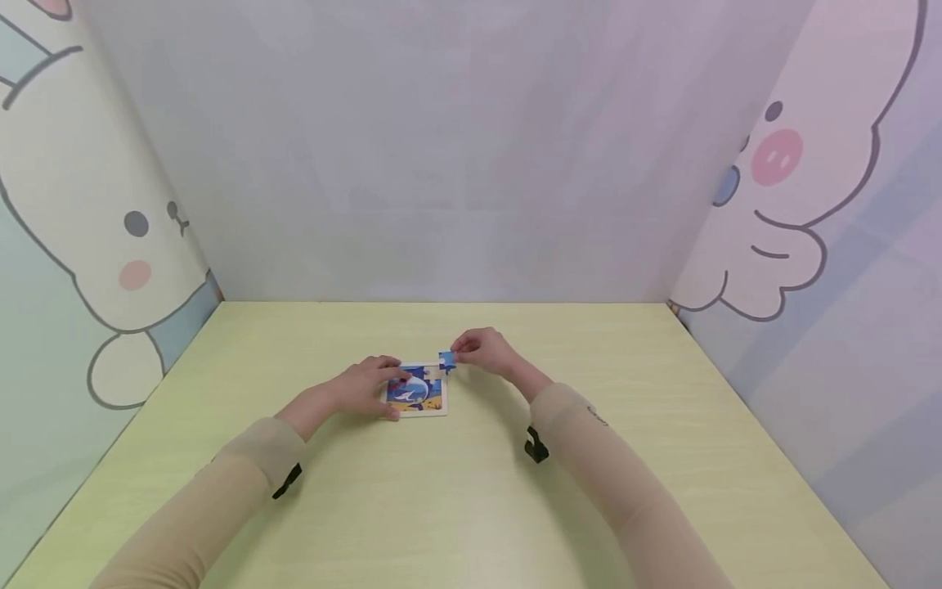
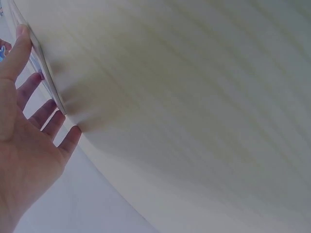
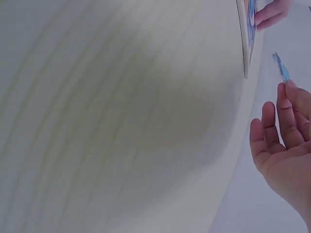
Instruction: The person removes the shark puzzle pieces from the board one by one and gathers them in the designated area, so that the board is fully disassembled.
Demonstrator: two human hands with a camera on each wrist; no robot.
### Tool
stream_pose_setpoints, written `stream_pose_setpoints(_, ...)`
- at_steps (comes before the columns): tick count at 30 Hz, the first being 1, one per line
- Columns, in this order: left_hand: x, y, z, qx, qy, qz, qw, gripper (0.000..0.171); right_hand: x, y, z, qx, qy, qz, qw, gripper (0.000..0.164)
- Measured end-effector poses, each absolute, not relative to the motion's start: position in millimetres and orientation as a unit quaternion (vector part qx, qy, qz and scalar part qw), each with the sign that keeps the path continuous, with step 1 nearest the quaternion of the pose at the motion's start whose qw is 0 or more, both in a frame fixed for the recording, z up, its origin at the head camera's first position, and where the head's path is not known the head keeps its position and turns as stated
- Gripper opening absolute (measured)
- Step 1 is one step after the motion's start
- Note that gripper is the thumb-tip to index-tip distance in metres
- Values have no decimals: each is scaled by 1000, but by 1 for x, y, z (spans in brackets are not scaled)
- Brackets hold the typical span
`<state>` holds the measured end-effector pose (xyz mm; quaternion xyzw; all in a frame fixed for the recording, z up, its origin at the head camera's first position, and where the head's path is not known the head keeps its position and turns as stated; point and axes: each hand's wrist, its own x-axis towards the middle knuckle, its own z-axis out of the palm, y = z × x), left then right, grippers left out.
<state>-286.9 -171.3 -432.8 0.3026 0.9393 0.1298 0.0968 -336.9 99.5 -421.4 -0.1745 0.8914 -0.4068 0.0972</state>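
Note:
A small jigsaw puzzle board (image 1: 430, 414) with a pale border lies on the table, showing a blue sea scene with a white-and-blue sea animal and a yellow-orange lower edge. My left hand (image 1: 359, 388) lies over its left side, fingers spread and thumb at the near edge. Between thumb and fingertips, my right hand (image 1: 487, 350) pinches a blue puzzle piece (image 1: 446, 360) at the board's far right corner. The right wrist view has this piece (image 3: 281, 68) edge-on, lifted off the board. A bare beige patch shows in the picture's upper right part.
The pale yellow wood-grain table (image 1: 456, 491) spreads around the board. A grey wall (image 1: 441, 164) rises behind it, with cartoon-printed panels (image 1: 802, 180) on both sides. Black straps (image 1: 536, 446) hang under both beige sleeves.

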Motion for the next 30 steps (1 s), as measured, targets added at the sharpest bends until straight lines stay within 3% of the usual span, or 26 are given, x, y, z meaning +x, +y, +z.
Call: stream_pose_setpoints(30,-295,-181,-435,335,928,117,116,72,-356,199,-414,-145,896,-404,110,20)
